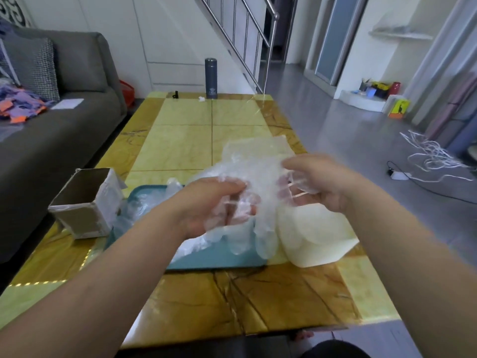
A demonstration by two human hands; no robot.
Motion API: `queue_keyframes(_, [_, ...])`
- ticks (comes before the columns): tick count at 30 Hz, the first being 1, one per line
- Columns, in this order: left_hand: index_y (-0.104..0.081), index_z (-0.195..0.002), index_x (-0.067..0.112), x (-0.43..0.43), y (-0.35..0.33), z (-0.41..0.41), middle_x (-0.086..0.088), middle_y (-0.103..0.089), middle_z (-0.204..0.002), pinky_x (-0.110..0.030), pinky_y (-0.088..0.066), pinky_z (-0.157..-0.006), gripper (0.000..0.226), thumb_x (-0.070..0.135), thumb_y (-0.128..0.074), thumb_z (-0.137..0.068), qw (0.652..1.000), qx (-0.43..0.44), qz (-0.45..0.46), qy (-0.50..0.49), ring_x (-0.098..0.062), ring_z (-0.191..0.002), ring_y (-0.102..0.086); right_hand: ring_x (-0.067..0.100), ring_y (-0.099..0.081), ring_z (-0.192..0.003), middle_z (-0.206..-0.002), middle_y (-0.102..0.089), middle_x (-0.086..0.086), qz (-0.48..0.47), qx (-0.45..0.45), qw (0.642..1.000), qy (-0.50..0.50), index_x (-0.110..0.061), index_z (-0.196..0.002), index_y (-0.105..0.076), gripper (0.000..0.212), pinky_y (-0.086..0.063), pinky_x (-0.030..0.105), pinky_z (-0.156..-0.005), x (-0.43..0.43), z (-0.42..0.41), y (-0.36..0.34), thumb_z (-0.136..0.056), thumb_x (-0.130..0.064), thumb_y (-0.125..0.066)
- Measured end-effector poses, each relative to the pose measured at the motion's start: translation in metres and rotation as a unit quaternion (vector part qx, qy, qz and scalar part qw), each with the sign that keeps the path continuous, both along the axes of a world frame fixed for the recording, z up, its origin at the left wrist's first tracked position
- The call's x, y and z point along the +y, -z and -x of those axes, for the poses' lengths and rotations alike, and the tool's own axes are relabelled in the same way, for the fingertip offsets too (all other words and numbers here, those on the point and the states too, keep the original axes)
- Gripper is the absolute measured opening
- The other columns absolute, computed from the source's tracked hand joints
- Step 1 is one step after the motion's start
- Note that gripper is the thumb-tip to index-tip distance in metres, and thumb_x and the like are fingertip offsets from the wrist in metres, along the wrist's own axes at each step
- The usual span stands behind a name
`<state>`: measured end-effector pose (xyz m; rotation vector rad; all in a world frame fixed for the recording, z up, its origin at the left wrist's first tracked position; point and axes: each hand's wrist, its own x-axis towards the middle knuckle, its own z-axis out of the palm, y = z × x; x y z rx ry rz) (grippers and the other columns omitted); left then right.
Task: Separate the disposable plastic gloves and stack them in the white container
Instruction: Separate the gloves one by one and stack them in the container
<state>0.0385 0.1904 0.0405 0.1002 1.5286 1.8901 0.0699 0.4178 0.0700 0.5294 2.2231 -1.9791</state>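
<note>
Left hand (206, 205) and right hand (320, 182) are pinching plastic gloves (254, 164) above the white container (312, 241) by the right edge of the surface (258, 295).

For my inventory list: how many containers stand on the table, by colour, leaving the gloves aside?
Teal tray: 1
White container: 1
Brown cardboard box: 1
Grey flask: 1
Total: 4
Gloves left out.

One wide-angle camera on the person's head looks forward and down along the desk (180, 140), close above both forearms, with the sofa (64, 125) at left.
</note>
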Motion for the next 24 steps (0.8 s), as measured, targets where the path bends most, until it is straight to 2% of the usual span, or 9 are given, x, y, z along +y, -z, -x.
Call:
queue_keyframes(3, [-0.065,-0.112,0.003,0.045,-0.01,0.003,-0.013,-0.076,-0.082,-0.033,-0.063,-0.059,0.011,0.008,-0.058,-0.105,1.0,-0.016,0.006,-0.003,-0.024,-0.069,-0.076,0.025,-0.073,-0.061,-0.083,-0.068,0.011,-0.065,0.01,0.997,0.051,-0.008,-0.107,-0.063,0.007,-0.063,0.036,-0.058,0.03,-0.003,-0.007,-0.101,-0.012,-0.061])
queue_keyframes(7, [-0.067,-0.112,-0.003,0.089,-0.01,0.003,-0.02,-0.075,-0.088,-0.041,-0.063,-0.079,0.026,0.021,-0.068,-0.101,0.999,-0.019,0.034,0.006,-0.031,-0.078,-0.072,0.019,-0.059,-0.037,-0.072,-0.059,0.017,-0.21,0.03,0.97,0.121,-0.004,-0.091,-0.06,0.009,-0.047,0.024,-0.034,0.062,0.0,-0.003,-0.097,0.001,-0.055])
queue_keyframes(9, [-0.065,-0.113,-0.006,0.098,-0.008,0.004,-0.024,-0.076,-0.088,-0.042,-0.066,-0.069,0.032,0.023,-0.07,-0.1,0.997,0.012,0.069,-0.028,-0.033,-0.076,-0.076,0.021,-0.058,-0.032,-0.067,-0.063,0.024,-0.282,0.016,0.951,0.128,-0.002,-0.087,-0.06,0.013,-0.046,0.025,-0.032,0.075,0.004,0.003,-0.097,-0.002,-0.052])
queue_keyframes(11, [-0.064,-0.112,-0.005,0.097,-0.008,0.003,-0.023,-0.074,-0.087,-0.043,-0.066,-0.071,0.034,0.025,-0.071,-0.099,0.993,0.045,0.105,-0.043,-0.039,-0.081,-0.078,0.023,-0.06,-0.033,-0.07,-0.069,0.027,-0.325,0.002,0.937,0.128,-0.002,-0.092,-0.063,0.017,-0.049,0.026,-0.034,0.082,0.008,0.009,-0.099,-0.008,-0.049])
queue_keyframes(15, [-0.066,-0.11,0.001,0.083,-0.006,0.0,-0.016,-0.07,-0.078,-0.042,-0.066,-0.069,0.027,0.025,-0.067,-0.1,0.974,0.132,0.184,-0.01,-0.029,-0.061,-0.072,0.029,-0.069,-0.053,-0.104,-0.071,0.02,-0.356,-0.002,0.925,0.13,-0.007,-0.119,-0.065,0.026,-0.059,0.034,-0.048,0.085,0.017,0.022,-0.095,-0.009,-0.054])
queue_keyframes(18, [-0.062,-0.12,0.002,0.085,0.002,-0.001,-0.017,-0.069,-0.075,-0.035,-0.062,-0.055,0.028,0.022,-0.065,-0.101,0.961,0.172,0.217,0.014,-0.024,-0.053,-0.068,0.031,-0.067,-0.1,-0.129,-0.061,0.008,-0.463,-0.003,0.881,0.102,-0.02,-0.14,-0.053,0.047,-0.055,0.039,-0.083,0.081,0.014,0.026,-0.096,-0.029,-0.063])
queue_keyframes(21, [-0.06,-0.133,0.013,0.093,0.013,0.002,-0.01,-0.069,-0.068,-0.025,-0.05,-0.045,0.036,0.023,-0.067,-0.1,0.939,0.221,0.263,0.022,-0.015,-0.044,-0.06,0.029,-0.049,-0.131,-0.141,-0.053,0.003,-0.586,0.042,0.807,0.064,-0.025,-0.141,-0.055,0.045,-0.049,0.045,-0.094,0.066,0.002,0.023,-0.099,-0.041,-0.059])
queue_keyframes(22, [-0.06,-0.134,0.017,0.096,0.017,0.002,-0.007,-0.068,-0.065,-0.024,-0.047,-0.044,0.036,0.026,-0.066,-0.1,0.933,0.232,0.272,0.031,-0.014,-0.043,-0.058,0.027,-0.047,-0.133,-0.143,-0.053,0.001,-0.598,0.063,0.799,0.036,-0.027,-0.139,-0.058,0.043,-0.049,0.045,-0.097,0.061,-0.001,0.024,-0.099,-0.042,-0.059])
queue_keyframes(24, [-0.062,-0.136,0.023,0.1,0.022,0.001,-0.003,-0.068,-0.061,-0.024,-0.044,-0.044,0.035,0.032,-0.063,-0.101,0.928,0.241,0.281,0.054,-0.012,-0.043,-0.055,0.023,-0.052,-0.131,-0.145,-0.055,-0.004,-0.57,0.064,0.818,-0.046,-0.03,-0.136,-0.062,0.04,-0.048,0.041,-0.103,0.05,0.0,0.03,-0.098,-0.043,-0.06])
